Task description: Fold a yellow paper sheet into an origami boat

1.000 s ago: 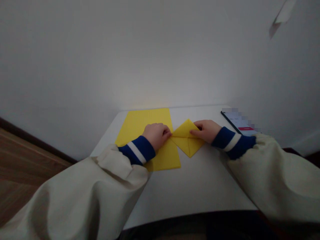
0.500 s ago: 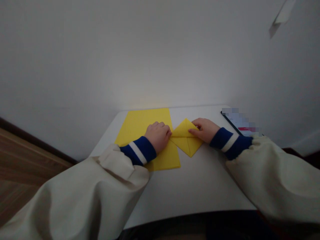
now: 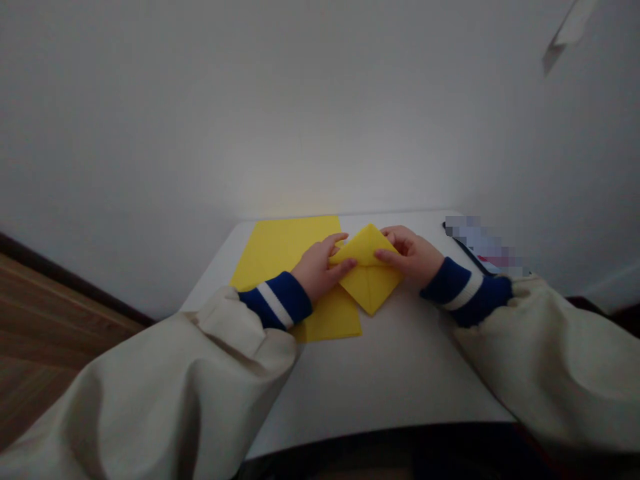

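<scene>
A folded piece of yellow paper (image 3: 371,283), diamond-shaped with a crease across its middle, is held between my two hands over the table. My left hand (image 3: 320,267) pinches its left corner, thumb on top and the index finger stretched out behind. On the opposite side my right hand (image 3: 409,253) grips the right corner, its thumb on the front face and the other fingers curled behind. Beneath my left hand and wrist lies a stack of flat yellow paper sheets (image 3: 290,243), partly covered by my sleeve.
The white table (image 3: 390,373) stands against a pale wall (image 3: 300,120). A tablet or phone with a lit, partly blurred screen (image 3: 483,243) lies at the right edge, near my right cuff. Wooden furniture (image 3: 55,340) stands at the lower left.
My left hand has opened from a closed fist at the corner into a thumb-on-top hold. The folded paper has tilted up and shifted slightly left, with my right hand still on it.
</scene>
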Tool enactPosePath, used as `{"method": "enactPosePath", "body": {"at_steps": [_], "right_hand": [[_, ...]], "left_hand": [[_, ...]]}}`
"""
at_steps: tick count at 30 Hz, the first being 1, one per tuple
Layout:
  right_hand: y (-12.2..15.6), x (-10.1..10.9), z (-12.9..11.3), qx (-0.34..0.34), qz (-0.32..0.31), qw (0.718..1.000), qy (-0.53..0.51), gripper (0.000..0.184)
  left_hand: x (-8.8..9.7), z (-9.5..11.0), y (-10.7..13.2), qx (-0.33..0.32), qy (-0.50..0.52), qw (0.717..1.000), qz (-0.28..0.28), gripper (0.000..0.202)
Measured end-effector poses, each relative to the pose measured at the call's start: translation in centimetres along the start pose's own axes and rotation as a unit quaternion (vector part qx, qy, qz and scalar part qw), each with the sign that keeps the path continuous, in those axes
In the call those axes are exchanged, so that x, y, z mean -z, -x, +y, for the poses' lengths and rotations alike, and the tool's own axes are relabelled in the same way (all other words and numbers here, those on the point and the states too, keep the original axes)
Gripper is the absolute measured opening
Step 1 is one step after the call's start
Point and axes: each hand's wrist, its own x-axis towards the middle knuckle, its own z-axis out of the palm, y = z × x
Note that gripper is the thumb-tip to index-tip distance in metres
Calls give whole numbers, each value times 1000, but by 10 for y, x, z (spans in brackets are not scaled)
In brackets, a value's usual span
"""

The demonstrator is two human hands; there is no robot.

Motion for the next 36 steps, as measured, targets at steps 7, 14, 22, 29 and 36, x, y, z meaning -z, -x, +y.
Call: {"method": "enactPosePath", "body": {"at_steps": [7, 14, 22, 29, 36], "right_hand": [[4, -7, -9, -122, -22, 976, -177, 46], [5, -8, -20, -137, -29, 970, -197, 30], [7, -6, -25, -152, -9, 983, -107, 32], [5, -6, -25, -145, -18, 984, -105, 31], [6, -7, -26, -142, -39, 979, -139, 34]], "left_hand": [[0, 2, 0, 28, 128, 990, -46, 37], [5, 13, 3, 21, 68, 995, -63, 27], [7, 16, 3, -12, 15, 996, -92, 27], [5, 14, 4, -29, 20, 995, -89, 27], [7, 17, 4, -19, -10, 997, -68, 26]]}}
